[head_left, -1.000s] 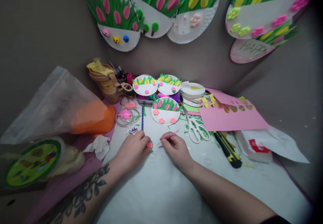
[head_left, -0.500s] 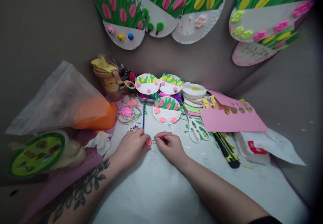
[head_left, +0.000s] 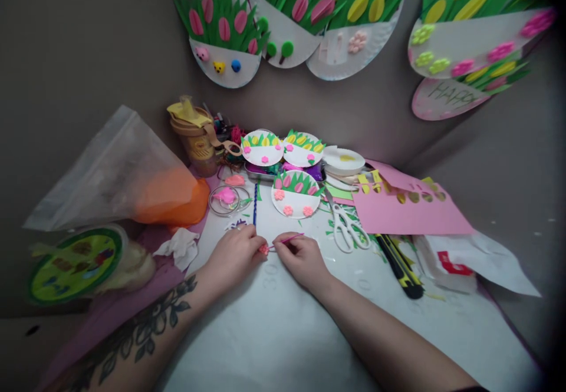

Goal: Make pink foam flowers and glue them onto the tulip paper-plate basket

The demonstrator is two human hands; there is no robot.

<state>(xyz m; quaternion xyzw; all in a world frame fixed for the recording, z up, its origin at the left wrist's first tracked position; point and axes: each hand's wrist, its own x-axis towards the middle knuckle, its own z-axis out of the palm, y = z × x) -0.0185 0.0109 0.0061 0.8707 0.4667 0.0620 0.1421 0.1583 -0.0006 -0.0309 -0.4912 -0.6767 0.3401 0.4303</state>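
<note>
Pinched in the fingers of my left hand (head_left: 236,252) is a small coral-pink clay flower (head_left: 263,249). My right hand (head_left: 303,259) is closed round a thin magenta stick-like tool (head_left: 292,238), whose tip points left and meets or nearly meets the flower. Both hands are low over the white table surface (head_left: 265,333). Just beyond them lies a small paper plate (head_left: 295,202) with green paper grass, pink tulips and coral flowers. Left of it, a lump of bright pink clay (head_left: 226,196) sits by clear round lids.
White-handled scissors (head_left: 347,230), a yellow-black utility knife (head_left: 401,268) and pink paper (head_left: 411,212) lie to the right. On the left are an orange clay bag (head_left: 172,197), a crumpled tissue (head_left: 179,249), a lidded tub (head_left: 77,265) and a brown cup (head_left: 194,141). Decorated plates (head_left: 225,56) hang behind.
The whole view has shifted slightly, so everything appears a little further right. Both hands keep their hold on the flower and the tool, with hardly any movement between them.
</note>
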